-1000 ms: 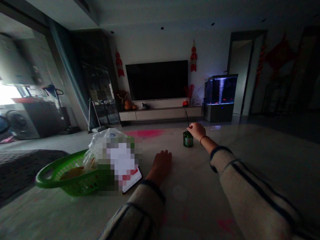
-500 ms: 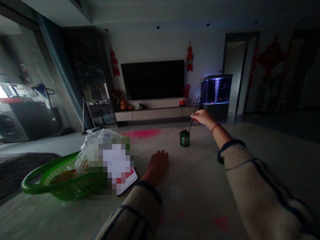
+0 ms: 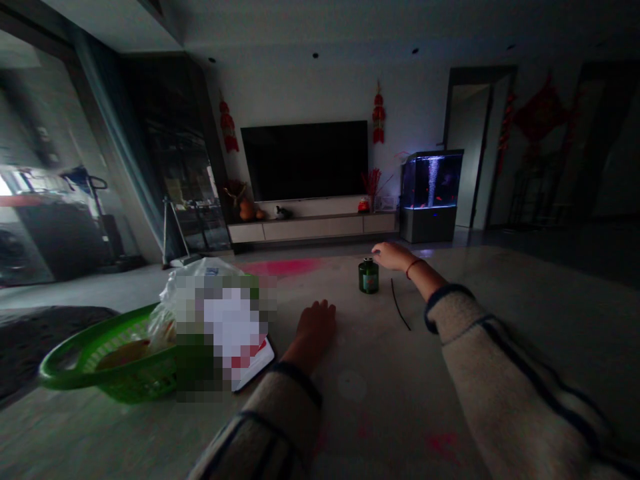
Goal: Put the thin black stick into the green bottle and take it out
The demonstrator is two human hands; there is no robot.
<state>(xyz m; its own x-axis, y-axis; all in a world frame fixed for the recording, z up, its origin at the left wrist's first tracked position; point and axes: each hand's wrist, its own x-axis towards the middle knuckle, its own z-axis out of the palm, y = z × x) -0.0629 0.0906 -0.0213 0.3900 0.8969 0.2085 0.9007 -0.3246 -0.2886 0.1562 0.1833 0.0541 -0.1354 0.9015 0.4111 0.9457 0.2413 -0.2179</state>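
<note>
On the tabletop stands a small dark green glass bottle [image 3: 369,280] with a pale label and a narrow neck. My right hand [image 3: 395,256] is at the bottle's mouth, its fingertips beside the neck. Its fingers look slightly apart and no stick is in them; whether they touch the glass I cannot tell. A thin black stick [image 3: 399,305], slightly curved, lies on the table to the right of the bottle. My left hand [image 3: 316,327] rests palm down on the table, nearer to me, fingers stretched forward and holding nothing.
To the left a green plastic basket [image 3: 120,383] holds a clear plastic bag [image 3: 193,283]. A flat white-screened device [image 3: 257,367], partly blurred out, leans against it. Pink marks [image 3: 443,443] show on the table [image 3: 380,380]. Beyond are a television [image 3: 307,160] and a lit fish tank [image 3: 433,180].
The black stick has left my right hand and now lies on the table. My right hand has moved down and left to the bottle's neck. My left hand has stayed put.
</note>
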